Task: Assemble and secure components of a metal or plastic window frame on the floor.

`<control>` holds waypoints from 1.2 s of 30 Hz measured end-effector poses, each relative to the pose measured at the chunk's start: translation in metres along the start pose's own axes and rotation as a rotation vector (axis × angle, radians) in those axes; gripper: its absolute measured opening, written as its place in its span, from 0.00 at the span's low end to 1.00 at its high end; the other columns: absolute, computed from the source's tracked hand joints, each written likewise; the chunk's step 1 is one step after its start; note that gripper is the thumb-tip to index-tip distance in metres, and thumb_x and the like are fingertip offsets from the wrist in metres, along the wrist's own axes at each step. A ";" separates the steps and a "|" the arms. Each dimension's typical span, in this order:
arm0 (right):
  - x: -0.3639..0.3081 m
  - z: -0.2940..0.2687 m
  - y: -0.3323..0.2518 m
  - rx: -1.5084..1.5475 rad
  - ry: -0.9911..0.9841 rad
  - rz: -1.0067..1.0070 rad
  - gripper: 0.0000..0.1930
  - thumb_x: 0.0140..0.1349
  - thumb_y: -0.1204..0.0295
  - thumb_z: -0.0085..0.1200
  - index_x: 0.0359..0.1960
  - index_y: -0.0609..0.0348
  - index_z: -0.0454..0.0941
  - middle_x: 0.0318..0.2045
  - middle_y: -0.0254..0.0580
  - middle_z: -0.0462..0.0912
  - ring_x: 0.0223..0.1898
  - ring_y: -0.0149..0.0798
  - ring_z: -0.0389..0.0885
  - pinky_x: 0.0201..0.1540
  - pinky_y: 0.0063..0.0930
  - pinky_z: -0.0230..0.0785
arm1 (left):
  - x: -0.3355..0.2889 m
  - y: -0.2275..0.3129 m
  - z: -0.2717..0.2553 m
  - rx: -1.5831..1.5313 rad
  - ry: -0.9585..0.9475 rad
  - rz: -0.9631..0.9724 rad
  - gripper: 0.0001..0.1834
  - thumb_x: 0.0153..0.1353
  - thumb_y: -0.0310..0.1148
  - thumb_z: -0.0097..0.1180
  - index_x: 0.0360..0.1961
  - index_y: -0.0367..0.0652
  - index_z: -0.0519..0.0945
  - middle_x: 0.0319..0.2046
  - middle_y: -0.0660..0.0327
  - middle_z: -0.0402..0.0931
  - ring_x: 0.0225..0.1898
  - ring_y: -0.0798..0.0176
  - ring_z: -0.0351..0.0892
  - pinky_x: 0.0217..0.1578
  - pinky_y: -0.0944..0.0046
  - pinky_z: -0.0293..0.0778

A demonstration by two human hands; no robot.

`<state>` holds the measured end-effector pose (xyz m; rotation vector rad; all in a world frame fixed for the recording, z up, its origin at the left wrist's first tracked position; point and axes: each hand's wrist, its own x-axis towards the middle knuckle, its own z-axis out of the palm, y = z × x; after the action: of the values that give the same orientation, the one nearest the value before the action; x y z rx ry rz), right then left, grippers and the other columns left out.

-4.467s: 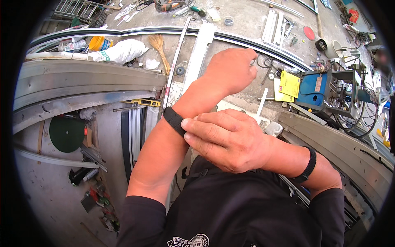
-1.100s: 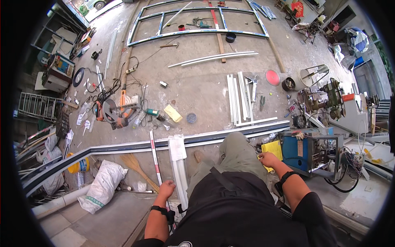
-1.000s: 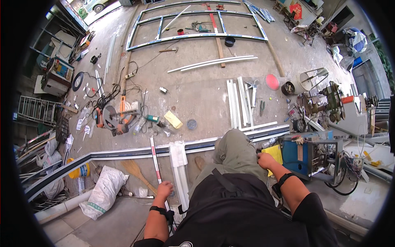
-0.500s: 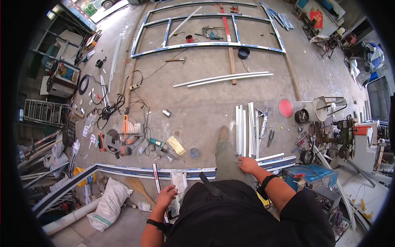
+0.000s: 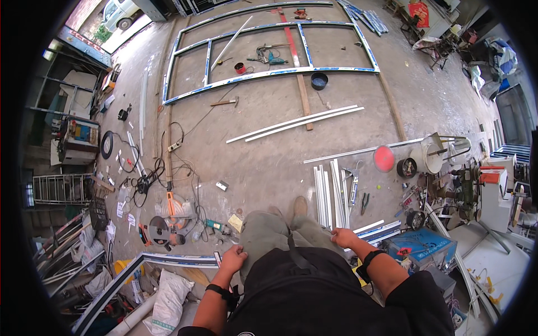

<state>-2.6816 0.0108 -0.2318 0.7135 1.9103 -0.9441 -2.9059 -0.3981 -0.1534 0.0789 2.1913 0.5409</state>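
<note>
My left hand [image 5: 232, 260] hangs beside my left thigh, fingers curled in with nothing visible in them. Near it, the end of a red-and-white bar [image 5: 217, 258] shows past my wrist. By my right thigh is my right hand [image 5: 343, 237], its fingers closed against the olive trousers [image 5: 263, 228]; whether they pinch anything small is hidden. In front of my right shoe [image 5: 300, 206] and to its right lie several white profile strips [image 5: 322, 196]. A blue-and-white frame piece [image 5: 179, 259] lies at the left, partly behind my left arm.
A large window-like frame [image 5: 263, 73] lies ahead on wooden battens. At left are an orange cut-off saw [image 5: 162, 229], tangled cables [image 5: 148, 182] and a white sack [image 5: 171, 297]. A blue machine box [image 5: 423, 246] and buckets [image 5: 428, 157] stand at right. Long strips [image 5: 294, 123] cross the floor.
I have stepped forward; both shoes now show, and the frame piece has passed behind my legs. My left hand has come in beside the thigh and its fingers have curled. The view has shifted.
</note>
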 end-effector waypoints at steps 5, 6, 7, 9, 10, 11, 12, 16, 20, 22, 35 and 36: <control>0.019 -0.023 -0.033 0.034 0.031 -0.012 0.26 0.58 0.54 0.57 0.55 0.56 0.78 0.49 0.52 0.83 0.52 0.53 0.80 0.56 0.40 0.71 | 0.062 0.009 -0.011 0.145 -0.142 0.088 0.27 0.51 0.44 0.66 0.49 0.38 0.80 0.41 0.48 0.83 0.45 0.47 0.83 0.47 0.55 0.77; 0.023 -0.029 -0.043 0.037 0.034 0.000 0.26 0.58 0.54 0.57 0.55 0.56 0.78 0.49 0.52 0.83 0.52 0.53 0.80 0.56 0.40 0.71 | 0.074 0.010 -0.017 0.167 -0.172 0.094 0.27 0.51 0.44 0.66 0.48 0.38 0.81 0.40 0.48 0.83 0.44 0.48 0.83 0.46 0.55 0.77; 0.027 -0.036 -0.052 0.036 0.051 0.012 0.26 0.59 0.54 0.57 0.55 0.56 0.79 0.49 0.52 0.83 0.52 0.53 0.80 0.56 0.41 0.71 | 0.089 0.007 -0.021 0.147 -0.143 0.124 0.24 0.50 0.44 0.67 0.44 0.40 0.83 0.37 0.50 0.84 0.40 0.50 0.84 0.44 0.56 0.77; 0.038 -0.051 -0.070 0.033 0.069 0.037 0.25 0.59 0.54 0.57 0.54 0.55 0.80 0.49 0.52 0.83 0.52 0.53 0.80 0.56 0.41 0.71 | 0.118 0.008 -0.040 0.091 -0.190 0.098 0.21 0.51 0.43 0.67 0.42 0.40 0.83 0.35 0.51 0.84 0.38 0.51 0.84 0.42 0.56 0.77; 0.046 -0.059 -0.077 0.029 0.085 0.057 0.24 0.59 0.55 0.56 0.54 0.54 0.80 0.50 0.52 0.83 0.53 0.53 0.80 0.57 0.42 0.71 | 0.131 0.010 -0.052 0.037 -0.229 0.064 0.19 0.51 0.42 0.66 0.39 0.41 0.84 0.33 0.52 0.84 0.37 0.52 0.84 0.41 0.57 0.77; 0.054 -0.067 -0.085 0.024 0.099 0.076 0.23 0.60 0.56 0.55 0.54 0.53 0.80 0.51 0.52 0.82 0.54 0.53 0.80 0.57 0.42 0.71 | 0.146 0.012 -0.065 0.034 -0.239 0.066 0.19 0.51 0.42 0.66 0.39 0.41 0.84 0.33 0.52 0.84 0.37 0.52 0.84 0.41 0.57 0.77; 0.056 -0.074 -0.096 0.023 0.093 0.088 0.23 0.60 0.56 0.55 0.54 0.53 0.80 0.51 0.52 0.82 0.54 0.53 0.80 0.57 0.42 0.71 | 0.156 0.018 -0.081 0.020 -0.271 0.067 0.17 0.51 0.42 0.66 0.37 0.41 0.84 0.32 0.52 0.84 0.36 0.53 0.84 0.40 0.57 0.77; 0.063 -0.128 -0.181 -0.045 0.186 0.125 0.21 0.59 0.57 0.55 0.52 0.54 0.81 0.48 0.53 0.83 0.52 0.53 0.80 0.56 0.43 0.72 | 0.179 0.023 -0.126 0.055 -0.280 0.103 0.13 0.51 0.39 0.65 0.34 0.41 0.84 0.29 0.53 0.83 0.34 0.53 0.84 0.38 0.57 0.77; 0.077 -0.149 -0.220 -0.092 0.315 0.128 0.21 0.59 0.57 0.55 0.52 0.52 0.81 0.47 0.52 0.82 0.51 0.54 0.80 0.55 0.45 0.72 | 0.202 -0.025 -0.148 0.045 -0.212 0.101 0.12 0.51 0.37 0.64 0.33 0.40 0.84 0.28 0.53 0.83 0.32 0.54 0.84 0.37 0.58 0.77; 0.090 -0.157 -0.226 -0.097 0.338 0.107 0.21 0.59 0.56 0.56 0.52 0.51 0.81 0.46 0.52 0.82 0.50 0.53 0.81 0.53 0.45 0.72 | 0.216 -0.054 -0.151 -0.018 -0.179 -0.050 0.13 0.51 0.37 0.63 0.34 0.39 0.83 0.28 0.53 0.83 0.31 0.57 0.84 0.37 0.58 0.78; 0.224 -0.222 -0.242 0.052 0.293 -0.075 0.19 0.59 0.63 0.51 0.50 0.54 0.82 0.45 0.53 0.84 0.48 0.55 0.81 0.54 0.45 0.72 | 0.333 0.002 -0.196 -0.413 0.000 -0.149 0.13 0.55 0.29 0.61 0.40 0.34 0.81 0.29 0.58 0.82 0.26 0.66 0.80 0.30 0.65 0.76; 0.240 -0.228 -0.248 0.045 0.280 -0.100 0.18 0.59 0.65 0.50 0.49 0.54 0.81 0.45 0.54 0.84 0.48 0.56 0.81 0.55 0.47 0.72 | 0.348 0.001 -0.196 -0.417 0.011 -0.141 0.13 0.55 0.29 0.61 0.40 0.34 0.81 0.29 0.58 0.82 0.26 0.66 0.80 0.30 0.65 0.76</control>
<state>-3.0838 0.0906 -0.2828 0.8181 2.1920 -0.9931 -3.2755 -0.3821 -0.3031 -0.2990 2.0315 0.9045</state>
